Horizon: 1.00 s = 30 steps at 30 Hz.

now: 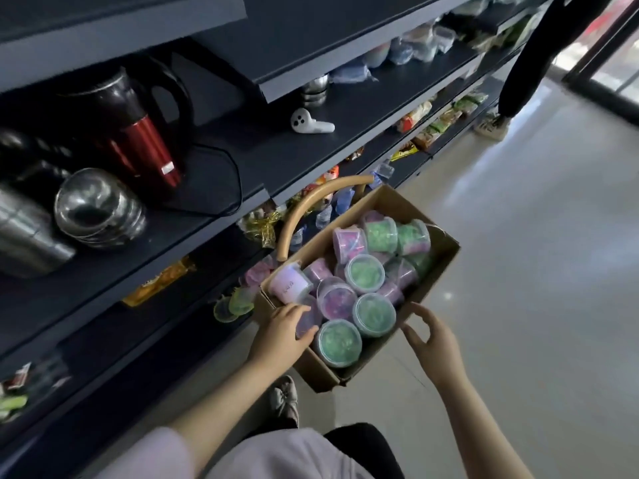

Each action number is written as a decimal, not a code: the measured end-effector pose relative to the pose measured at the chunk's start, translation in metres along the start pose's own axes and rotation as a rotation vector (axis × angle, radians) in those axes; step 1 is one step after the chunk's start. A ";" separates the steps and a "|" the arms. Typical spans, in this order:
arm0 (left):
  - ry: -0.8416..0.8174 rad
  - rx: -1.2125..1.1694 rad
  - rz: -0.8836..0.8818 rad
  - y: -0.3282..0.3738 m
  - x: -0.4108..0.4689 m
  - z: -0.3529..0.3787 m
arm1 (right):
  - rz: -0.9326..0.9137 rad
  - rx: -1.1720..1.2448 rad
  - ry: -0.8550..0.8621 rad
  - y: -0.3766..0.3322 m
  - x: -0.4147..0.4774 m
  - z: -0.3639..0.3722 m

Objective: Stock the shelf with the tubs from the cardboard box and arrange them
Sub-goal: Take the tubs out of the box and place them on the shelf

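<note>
A person stands at a dark store shelf [103, 326], looking down at an open cardboard box [316, 373] that sits on the pale floor right against the shelf's lower tiers. The box is crowded with small round tubs [366, 273], some green and some purple or pink. Most sit upright with clear lids, and a few lie tipped on their sides.

This looks like the picking step, taking a tub out of the box. The left hand [287, 326] reaches into the box's near left corner. Its fingers [299, 310] curl over the top of a purple tub [308, 319] and the thumb presses its near side, so the tub sits pinched between them, low in the box and touching its neighbours. The right hand [428, 337] hovers just beside the box's right wall. Its fingers are loosely curled, with thumb and forefinger nearly meeting, and it holds nothing.

The next move probably calls for lifting the purple tub straight up, clear of the packed tubs around it. It would then swing left to the low shelf, where a few yellow-green and pink tubs [242, 300] already sit. The free hand seems placed to steady the box or take a second tub.
</note>
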<state>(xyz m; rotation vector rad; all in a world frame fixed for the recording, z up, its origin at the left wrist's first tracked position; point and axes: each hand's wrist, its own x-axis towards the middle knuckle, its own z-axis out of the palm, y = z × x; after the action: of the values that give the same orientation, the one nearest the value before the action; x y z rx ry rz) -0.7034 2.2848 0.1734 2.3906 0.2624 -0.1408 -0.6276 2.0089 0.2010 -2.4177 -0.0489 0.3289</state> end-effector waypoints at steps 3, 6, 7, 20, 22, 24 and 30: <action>-0.015 0.007 -0.056 0.001 0.009 0.017 | 0.022 -0.030 -0.066 0.015 0.026 0.001; -0.039 -0.008 -0.154 0.000 0.017 0.037 | 0.053 -0.056 -0.169 0.030 0.057 0.007; -0.048 -0.013 -0.192 -0.001 0.019 0.045 | 0.059 -0.061 -0.211 0.037 0.069 0.010; 0.024 -0.169 -0.767 -0.008 0.069 0.166 | 0.087 -0.287 -0.658 0.120 0.208 0.073; 0.009 -0.129 -0.786 -0.011 0.072 0.182 | 0.055 -0.313 -0.699 0.128 0.215 0.080; 0.029 -0.047 -0.762 -0.014 0.075 0.194 | 0.038 -0.334 -0.737 0.131 0.219 0.087; 0.080 0.071 -0.761 -0.011 0.075 0.202 | -0.031 -0.367 -0.749 0.124 0.219 0.093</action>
<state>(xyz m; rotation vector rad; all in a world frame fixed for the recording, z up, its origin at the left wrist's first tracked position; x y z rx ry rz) -0.6384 2.1682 0.0040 2.2456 1.2099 -0.4057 -0.4454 1.9999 0.0049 -2.4963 -0.5154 1.2850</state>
